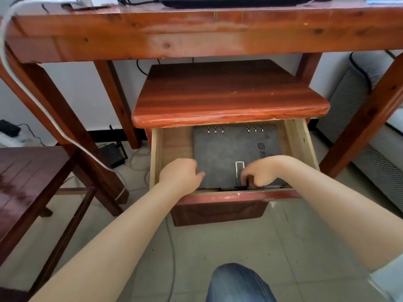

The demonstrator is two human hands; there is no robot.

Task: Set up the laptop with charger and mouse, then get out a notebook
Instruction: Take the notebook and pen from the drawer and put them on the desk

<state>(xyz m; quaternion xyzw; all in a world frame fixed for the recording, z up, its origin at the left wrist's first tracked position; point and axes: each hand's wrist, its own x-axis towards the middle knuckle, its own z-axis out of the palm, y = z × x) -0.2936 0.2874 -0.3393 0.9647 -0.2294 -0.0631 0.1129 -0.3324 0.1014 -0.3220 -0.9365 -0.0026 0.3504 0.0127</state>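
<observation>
A grey ring-bound notebook (231, 149) lies flat in the pulled-out drawer (156, 158) of a small red-brown cabinet under the desk. Both hands are inside the drawer at the notebook's near edge. My left hand (181, 175) rests at its near left corner, thumb on the cover. My right hand (261, 171) curls its fingers over the near edge beside a metal clasp. The notebook lies flat, not lifted. The front edge of a dark laptop (235, 2) shows on the desk at the top of the view. A white charger cable (26, 83) hangs off the desk's left end.
The wooden desk (196, 33) spans the top, its legs on both sides. A dark wooden chair (28, 175) stands at the left. Cables and a router lie on the floor behind. A grey sofa (375, 118) is at the right. My knee (237, 284) shows below.
</observation>
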